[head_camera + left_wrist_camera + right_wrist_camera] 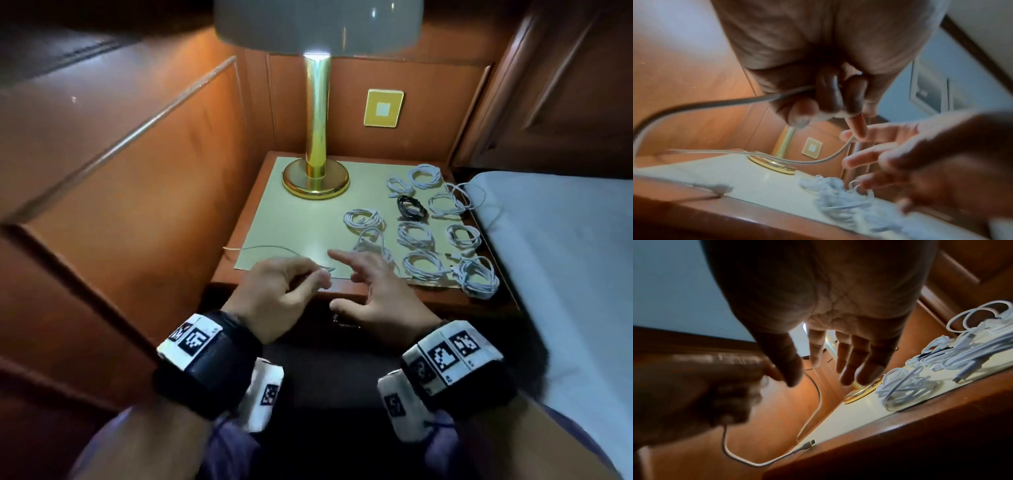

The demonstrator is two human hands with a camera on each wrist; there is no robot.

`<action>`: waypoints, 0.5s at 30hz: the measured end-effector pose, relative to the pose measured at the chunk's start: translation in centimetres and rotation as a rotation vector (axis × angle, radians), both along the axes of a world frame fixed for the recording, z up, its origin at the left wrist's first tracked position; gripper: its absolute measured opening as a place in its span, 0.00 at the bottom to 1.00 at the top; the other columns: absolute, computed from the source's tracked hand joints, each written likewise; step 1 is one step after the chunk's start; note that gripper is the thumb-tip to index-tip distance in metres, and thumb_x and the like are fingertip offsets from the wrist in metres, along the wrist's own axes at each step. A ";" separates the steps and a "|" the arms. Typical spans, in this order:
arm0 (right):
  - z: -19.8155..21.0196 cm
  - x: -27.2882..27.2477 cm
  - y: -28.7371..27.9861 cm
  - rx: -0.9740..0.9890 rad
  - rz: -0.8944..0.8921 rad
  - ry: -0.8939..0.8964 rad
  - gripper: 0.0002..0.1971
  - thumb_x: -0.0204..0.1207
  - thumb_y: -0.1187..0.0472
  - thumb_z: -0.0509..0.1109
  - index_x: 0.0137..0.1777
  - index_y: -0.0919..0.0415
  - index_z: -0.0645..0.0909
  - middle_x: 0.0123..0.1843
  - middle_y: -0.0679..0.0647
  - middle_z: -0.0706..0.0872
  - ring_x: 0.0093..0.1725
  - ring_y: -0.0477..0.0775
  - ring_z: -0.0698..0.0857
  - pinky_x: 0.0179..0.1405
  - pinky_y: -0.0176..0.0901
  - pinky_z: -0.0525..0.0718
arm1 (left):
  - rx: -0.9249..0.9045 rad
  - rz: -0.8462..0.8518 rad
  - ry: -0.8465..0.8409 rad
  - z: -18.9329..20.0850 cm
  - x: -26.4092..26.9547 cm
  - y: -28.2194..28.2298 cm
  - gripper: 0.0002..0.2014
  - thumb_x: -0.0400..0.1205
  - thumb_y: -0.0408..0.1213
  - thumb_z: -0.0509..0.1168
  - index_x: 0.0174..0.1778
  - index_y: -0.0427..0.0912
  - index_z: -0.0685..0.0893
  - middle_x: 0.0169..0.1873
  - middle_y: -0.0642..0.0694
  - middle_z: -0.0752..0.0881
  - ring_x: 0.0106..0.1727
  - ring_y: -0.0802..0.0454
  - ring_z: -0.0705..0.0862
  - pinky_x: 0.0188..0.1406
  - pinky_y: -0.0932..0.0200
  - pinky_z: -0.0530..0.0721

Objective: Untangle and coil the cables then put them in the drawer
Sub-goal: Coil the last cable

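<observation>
Gripped in left hand (pixel 274 291): one loose white cable (pixel 267 247), fingers curled round it, slack trailing left across nightstand (pixel 281 219) top, plug end (pixel 807 443) lying at front left edge. Right hand (pixel 380 294) holding nothing, fingers spread and relaxed, hovering over front edge just beside nearest white coil (pixel 371 243). Further right: coiled white cables (pixel 423 263) laid out in rows, one black coil (pixel 412 207) among them. Gold lamp (pixel 317 178) standing at back left. Bed (pixel 565 246) alongside on right.
</observation>
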State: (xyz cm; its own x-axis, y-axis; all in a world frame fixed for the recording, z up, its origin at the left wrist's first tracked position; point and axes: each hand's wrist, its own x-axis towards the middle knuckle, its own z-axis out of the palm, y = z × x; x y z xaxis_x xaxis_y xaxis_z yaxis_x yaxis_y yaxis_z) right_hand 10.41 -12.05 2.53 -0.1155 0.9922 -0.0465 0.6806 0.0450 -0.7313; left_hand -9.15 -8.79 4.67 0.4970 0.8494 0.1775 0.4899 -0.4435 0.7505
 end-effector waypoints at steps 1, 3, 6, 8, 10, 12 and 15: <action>-0.2 -0.8 -1.1 0.030 0.041 0.022 0.27 0.75 0.51 0.78 0.70 0.31 0.74 0.72 0.47 0.74 0.70 0.47 0.76 0.74 0.45 0.75 | -0.033 -0.041 -0.119 1.2 -0.4 -2.0 0.10 0.86 0.39 0.67 0.43 0.42 0.91 0.37 0.56 0.91 0.43 0.60 0.89 0.48 0.56 0.85; -0.1 -2.5 -3.3 0.100 0.054 0.138 0.06 0.77 0.48 0.72 0.51 0.35 0.82 0.60 0.51 0.84 0.62 0.49 0.82 0.67 0.49 0.79 | -0.115 -0.105 -0.319 3.3 -1.0 -5.6 0.12 0.87 0.34 0.65 0.43 0.32 0.89 0.25 0.60 0.85 0.29 0.66 0.83 0.33 0.69 0.80; -0.6 -3.7 -6.5 0.017 0.033 0.313 0.17 0.84 0.49 0.65 0.44 0.59 0.88 0.32 0.45 0.84 0.37 0.47 0.82 0.47 0.44 0.81 | -0.173 -0.053 -0.569 5.5 -1.9 -8.9 0.15 0.87 0.38 0.63 0.37 0.37 0.87 0.18 0.56 0.69 0.18 0.58 0.65 0.21 0.65 0.63; -1.2 -3.6 -8.7 -0.037 -0.026 0.314 0.18 0.86 0.50 0.65 0.47 0.62 0.90 0.30 0.43 0.82 0.33 0.40 0.78 0.41 0.37 0.76 | -0.259 0.048 -0.793 6.7 -3.0 -9.7 0.14 0.84 0.41 0.63 0.34 0.44 0.86 0.20 0.49 0.63 0.17 0.55 0.60 0.21 0.64 0.55; -2.6 -2.3 -10.5 -0.075 -0.106 0.236 0.18 0.85 0.50 0.66 0.43 0.59 0.91 0.31 0.43 0.86 0.32 0.36 0.79 0.41 0.37 0.77 | -0.317 0.134 -0.989 7.7 -4.3 -9.8 0.14 0.86 0.43 0.61 0.36 0.45 0.82 0.21 0.50 0.62 0.16 0.58 0.58 0.21 0.64 0.52; -3.5 -0.6 -12.4 -0.150 -0.206 0.184 0.21 0.85 0.47 0.65 0.38 0.57 0.91 0.34 0.48 0.89 0.32 0.41 0.80 0.41 0.43 0.78 | -0.304 0.225 -1.075 8.8 -5.7 -9.5 0.15 0.89 0.44 0.58 0.38 0.45 0.78 0.22 0.53 0.63 0.18 0.58 0.58 0.20 0.65 0.53; -4.0 2.0 -14.7 -0.223 -0.369 0.203 0.27 0.85 0.44 0.64 0.31 0.61 0.88 0.34 0.60 0.89 0.33 0.53 0.81 0.38 0.45 0.75 | -0.233 0.430 -1.052 9.1 -7.0 -9.0 0.16 0.90 0.42 0.55 0.37 0.44 0.77 0.23 0.51 0.61 0.22 0.55 0.56 0.22 0.60 0.54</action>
State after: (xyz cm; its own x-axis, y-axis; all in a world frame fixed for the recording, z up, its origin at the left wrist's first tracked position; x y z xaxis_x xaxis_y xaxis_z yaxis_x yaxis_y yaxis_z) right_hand 12.43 -26.76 -1.43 0.2137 0.9371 -0.2761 0.4638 -0.3460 -0.8155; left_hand -16.17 -17.80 13.76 -0.1408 0.9788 0.1487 -0.3474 -0.1894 0.9184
